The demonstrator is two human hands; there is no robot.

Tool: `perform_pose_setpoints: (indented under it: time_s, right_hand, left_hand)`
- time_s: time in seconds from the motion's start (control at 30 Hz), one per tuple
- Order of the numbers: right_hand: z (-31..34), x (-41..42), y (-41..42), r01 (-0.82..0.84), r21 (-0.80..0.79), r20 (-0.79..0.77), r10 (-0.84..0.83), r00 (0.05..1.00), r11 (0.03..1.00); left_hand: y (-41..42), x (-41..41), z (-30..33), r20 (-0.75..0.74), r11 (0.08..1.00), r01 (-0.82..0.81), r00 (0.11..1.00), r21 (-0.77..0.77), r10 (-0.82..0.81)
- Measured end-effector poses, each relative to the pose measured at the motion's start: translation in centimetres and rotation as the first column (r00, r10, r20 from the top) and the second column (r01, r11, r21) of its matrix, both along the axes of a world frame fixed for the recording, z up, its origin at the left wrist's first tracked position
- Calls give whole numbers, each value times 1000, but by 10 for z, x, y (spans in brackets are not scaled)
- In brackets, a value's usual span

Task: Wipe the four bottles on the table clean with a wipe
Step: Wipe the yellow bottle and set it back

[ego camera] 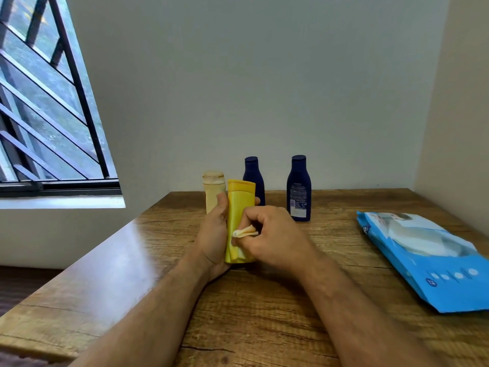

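Step in hand, first bottle: my left hand (214,234) grips the yellow bottle (239,215) upright, my right hand (267,234) pinches the wipe (244,232) against it; next, I judge, turning it to reach unwiped sides.

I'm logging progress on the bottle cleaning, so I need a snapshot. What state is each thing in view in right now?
yellow bottle: upright, held, cap closed.
left hand: gripping the yellow bottle.
right hand: pinching the wipe.
wipe: folded small, pressed on the yellow bottle.
cream bottle: standing, cap closed.
left blue bottle: standing, capped.
right blue bottle: standing, capped.
wipes pack: lying flat on the table.
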State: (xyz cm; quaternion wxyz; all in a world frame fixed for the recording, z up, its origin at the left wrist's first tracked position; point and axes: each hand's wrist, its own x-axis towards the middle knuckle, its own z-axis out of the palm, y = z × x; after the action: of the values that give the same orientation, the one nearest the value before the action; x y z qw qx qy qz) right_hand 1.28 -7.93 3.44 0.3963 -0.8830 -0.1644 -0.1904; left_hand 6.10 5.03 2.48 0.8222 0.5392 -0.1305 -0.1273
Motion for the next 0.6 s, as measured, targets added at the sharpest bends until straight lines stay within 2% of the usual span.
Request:
perform_pose_setpoints:
  time_s: [0.1,0.23,0.37,0.47,0.6]
  right_hand:
    - [2,-1,1,82,-9,118,-80,990,997]
    - [3,1,-2,228,191,282,-276,919,955]
    - [4,4,-3,295,252,267,-359,894,922]
    - [3,4,-5,248,242,210,-300,931,938]
    - [0,5,-6,133,92,136,-144,980,987]
  left_hand:
    - [0,-2,0,0,999,32,999,22,-32]
    - [-8,-8,-3,69,983,92,992,159,-104]
    - [-9,-8,-1,54,989,100,993,106,-106]
    - [-7,-7,1,56,998,32,998,47,-34]
    - [-2,-4,4,25,999,-52,998,11,52]
